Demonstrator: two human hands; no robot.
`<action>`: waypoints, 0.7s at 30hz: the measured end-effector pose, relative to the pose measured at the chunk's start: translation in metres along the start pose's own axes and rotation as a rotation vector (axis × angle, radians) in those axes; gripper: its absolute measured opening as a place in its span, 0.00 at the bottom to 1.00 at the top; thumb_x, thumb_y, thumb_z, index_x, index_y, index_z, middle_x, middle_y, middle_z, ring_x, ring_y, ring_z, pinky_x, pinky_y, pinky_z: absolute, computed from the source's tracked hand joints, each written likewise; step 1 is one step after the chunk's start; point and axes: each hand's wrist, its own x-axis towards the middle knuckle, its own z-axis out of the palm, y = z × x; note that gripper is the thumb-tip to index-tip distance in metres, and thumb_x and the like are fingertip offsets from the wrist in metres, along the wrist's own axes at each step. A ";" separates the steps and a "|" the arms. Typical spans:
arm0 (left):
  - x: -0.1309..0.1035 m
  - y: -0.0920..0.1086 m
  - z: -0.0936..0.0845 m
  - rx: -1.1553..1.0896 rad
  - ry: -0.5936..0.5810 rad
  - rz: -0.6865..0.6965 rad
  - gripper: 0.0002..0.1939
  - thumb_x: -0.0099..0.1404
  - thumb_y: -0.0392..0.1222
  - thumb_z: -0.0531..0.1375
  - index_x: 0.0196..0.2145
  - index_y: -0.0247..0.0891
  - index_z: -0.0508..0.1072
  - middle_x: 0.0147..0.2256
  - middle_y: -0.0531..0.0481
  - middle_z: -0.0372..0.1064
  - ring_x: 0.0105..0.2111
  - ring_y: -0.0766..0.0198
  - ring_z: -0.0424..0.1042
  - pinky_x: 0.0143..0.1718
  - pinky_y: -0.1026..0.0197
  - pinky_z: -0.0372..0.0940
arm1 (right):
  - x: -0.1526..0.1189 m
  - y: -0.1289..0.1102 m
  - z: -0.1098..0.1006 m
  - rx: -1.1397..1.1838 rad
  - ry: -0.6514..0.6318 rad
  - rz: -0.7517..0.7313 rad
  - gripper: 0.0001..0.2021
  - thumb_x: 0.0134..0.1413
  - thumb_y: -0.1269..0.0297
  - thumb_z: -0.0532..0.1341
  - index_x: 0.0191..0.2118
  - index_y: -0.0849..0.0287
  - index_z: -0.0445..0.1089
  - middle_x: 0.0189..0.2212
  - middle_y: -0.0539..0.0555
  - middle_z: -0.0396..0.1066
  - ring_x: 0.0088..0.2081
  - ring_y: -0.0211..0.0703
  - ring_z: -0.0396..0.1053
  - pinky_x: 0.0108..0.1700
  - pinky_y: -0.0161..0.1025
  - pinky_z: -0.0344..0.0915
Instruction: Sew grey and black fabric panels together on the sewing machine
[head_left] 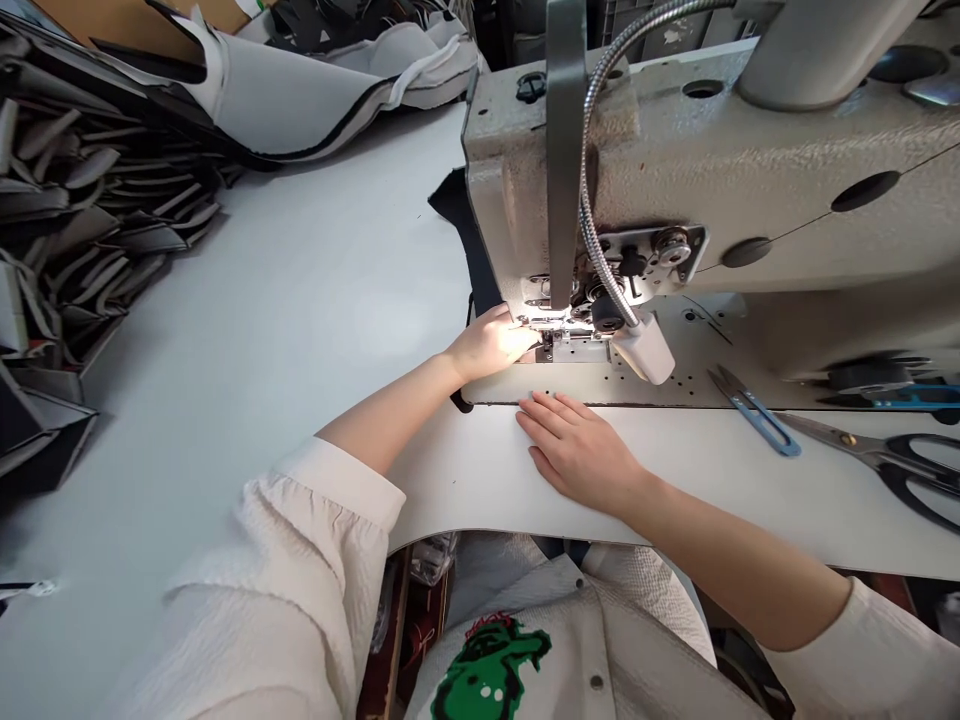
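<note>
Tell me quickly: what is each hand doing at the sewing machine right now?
Left hand: at the presser foot, fingers curled; whether it grips anything cannot be told.
Right hand: open, flat, palm down on the table, holding nothing.

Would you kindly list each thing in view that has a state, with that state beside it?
left hand: fingers at the presser foot, on the dark piece
right hand: flat, palm down on the table edge
machine lamp: on, lighting the needle area
dark piece: flat under the machine head
thread snips: lying unused
scissors: lying closed
grey sheet: folded over at the table's back
</note>
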 end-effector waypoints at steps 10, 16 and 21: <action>-0.018 0.017 -0.003 -0.030 0.170 -0.148 0.12 0.68 0.41 0.53 0.38 0.43 0.78 0.39 0.46 0.71 0.44 0.58 0.68 0.48 0.54 0.65 | 0.001 -0.001 -0.001 0.007 -0.038 0.013 0.18 0.64 0.67 0.51 0.55 0.69 0.66 0.57 0.62 0.63 0.59 0.53 0.59 0.61 0.51 0.59; -0.047 0.004 -0.023 -0.047 -0.021 -0.344 0.38 0.56 0.60 0.63 0.59 0.38 0.63 0.64 0.37 0.48 0.64 0.43 0.47 0.61 0.42 0.52 | 0.001 -0.001 -0.004 0.016 -0.036 -0.005 0.16 0.64 0.68 0.52 0.53 0.66 0.68 0.57 0.63 0.64 0.59 0.54 0.59 0.60 0.53 0.58; -0.031 -0.016 -0.021 0.007 -0.164 -0.396 0.20 0.66 0.44 0.55 0.53 0.38 0.70 0.58 0.43 0.62 0.57 0.52 0.62 0.59 0.49 0.59 | 0.000 0.002 -0.006 0.081 0.001 0.003 0.14 0.63 0.69 0.53 0.50 0.61 0.70 0.55 0.61 0.65 0.59 0.53 0.60 0.58 0.53 0.60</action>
